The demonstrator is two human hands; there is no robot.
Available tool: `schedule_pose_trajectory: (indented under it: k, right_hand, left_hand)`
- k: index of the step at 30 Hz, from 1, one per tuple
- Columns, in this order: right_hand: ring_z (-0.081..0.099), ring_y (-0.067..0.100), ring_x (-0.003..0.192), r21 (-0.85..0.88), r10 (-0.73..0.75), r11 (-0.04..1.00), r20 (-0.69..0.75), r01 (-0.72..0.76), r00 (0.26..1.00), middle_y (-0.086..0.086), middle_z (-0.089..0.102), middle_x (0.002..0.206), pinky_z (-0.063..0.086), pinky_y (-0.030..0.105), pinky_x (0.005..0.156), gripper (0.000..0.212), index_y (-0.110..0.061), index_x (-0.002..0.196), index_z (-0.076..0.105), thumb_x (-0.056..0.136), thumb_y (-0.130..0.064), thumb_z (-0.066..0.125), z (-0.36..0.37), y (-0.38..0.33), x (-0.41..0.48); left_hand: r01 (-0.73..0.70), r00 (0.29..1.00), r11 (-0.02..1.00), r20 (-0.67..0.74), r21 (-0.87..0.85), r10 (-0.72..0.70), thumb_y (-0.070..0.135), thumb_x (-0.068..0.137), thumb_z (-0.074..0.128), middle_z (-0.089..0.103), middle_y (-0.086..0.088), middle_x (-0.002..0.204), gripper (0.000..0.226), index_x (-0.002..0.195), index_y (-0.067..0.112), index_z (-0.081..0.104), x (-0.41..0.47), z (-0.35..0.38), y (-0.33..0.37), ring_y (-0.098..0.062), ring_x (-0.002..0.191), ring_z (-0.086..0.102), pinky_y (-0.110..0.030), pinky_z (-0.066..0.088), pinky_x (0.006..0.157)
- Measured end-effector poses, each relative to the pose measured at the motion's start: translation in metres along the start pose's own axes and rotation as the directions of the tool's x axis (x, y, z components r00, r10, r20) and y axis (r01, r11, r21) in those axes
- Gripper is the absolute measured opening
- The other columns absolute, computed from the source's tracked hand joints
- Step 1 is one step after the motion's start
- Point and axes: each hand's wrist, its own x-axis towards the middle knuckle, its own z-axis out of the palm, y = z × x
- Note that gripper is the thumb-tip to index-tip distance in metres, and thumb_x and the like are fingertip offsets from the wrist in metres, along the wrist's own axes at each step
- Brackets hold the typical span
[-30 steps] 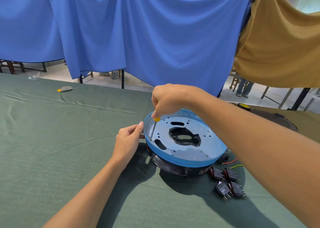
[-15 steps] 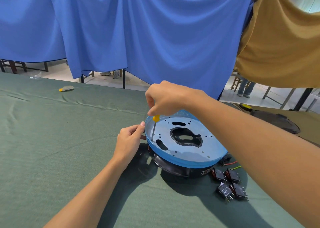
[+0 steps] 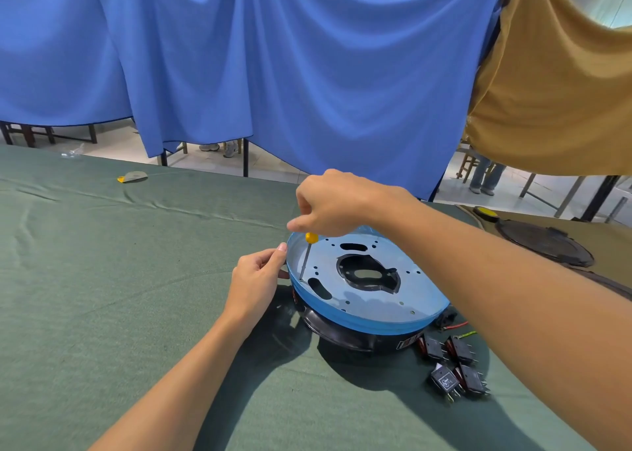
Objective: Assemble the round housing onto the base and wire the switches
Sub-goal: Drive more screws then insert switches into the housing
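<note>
Slippage is my main worry. My right hand (image 3: 337,204) is clenched round the yellow handle of the screwdriver (image 3: 310,242). The tool stands nearly upright, with its tip down at the 9 o'clock edge of the round housing (image 3: 372,300). The housing, still wearing blue film, sits on top of the black base (image 3: 345,336) in the middle of the green cloth (image 3: 102,279).

My left hand (image 3: 254,279) pinches the housing's rim at 9 o'clock, just beside the tip. I cannot see a screw head under the tip; it is too small to tell.

- **Tip jumping out:** If the thin shaft leans while I turn, I judge the tip could skate across the film and scratch the plate. It could also jab the left fingers, which lie very close.
- **Housing turning:** The housing seems only to rest on the base, so a twist could turn it out of line with the holes below. The left hand's pinch is all that resists this.
- **Cloth giving way:** The cloth is soft and wrinkled, so hard downward pressure at one edge might tip the whole stack.
- **Loose parts nearby:** The switches (image 3: 451,365) lie loose at 4 o'clock of the base, right under my right forearm. The red and green wires (image 3: 456,327) lie near them at 3 o'clock. A dropped elbow could scatter the switches or snag a lead.
</note>
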Motion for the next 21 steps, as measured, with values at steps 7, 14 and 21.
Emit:
schedule_pose_trajectory:
  k: [7,14,21]
  right_hand:
    - [0.044,0.018,0.065,-0.006,-0.054,0.998,0.084,0.055,0.995,0.005,0.058,0.074,0.034,0.027,0.050,0.023,-0.002,0.089,0.068,0.087,-0.024,0.060,-0.008,-0.004,-0.006]
    - [0.040,0.016,0.038,0.033,0.111,0.993,0.093,-0.114,0.989,-0.001,0.045,0.035,0.029,0.015,0.036,0.032,-0.010,0.056,0.050,0.087,-0.016,0.056,-0.008,-0.013,0.009]
    - [0.035,0.018,0.045,0.192,0.164,0.955,0.289,-0.224,0.943,0.007,0.052,0.062,0.030,0.022,0.043,0.030,-0.006,0.070,0.056,0.095,-0.023,0.052,-0.011,0.000,0.004]
  left_hand:
    - [-0.014,1.000,1.000,0.000,0.027,0.014,0.033,0.102,0.049,0.077,0.004,0.080,0.037,0.083,0.021,0.078,0.001,0.000,-0.001,-0.015,0.081,0.072,-0.041,0.056,0.078]
    - [-0.006,1.000,0.999,-0.016,0.045,0.007,0.033,0.102,0.049,0.077,0.003,0.081,0.036,0.086,0.020,0.079,0.000,0.001,0.001,-0.015,0.082,0.072,-0.042,0.057,0.078]
    - [0.010,1.000,0.999,-0.010,0.039,-0.010,0.034,0.102,0.048,0.077,0.000,0.086,0.036,0.092,0.016,0.078,-0.001,0.001,0.003,-0.020,0.086,0.072,-0.052,0.057,0.084]
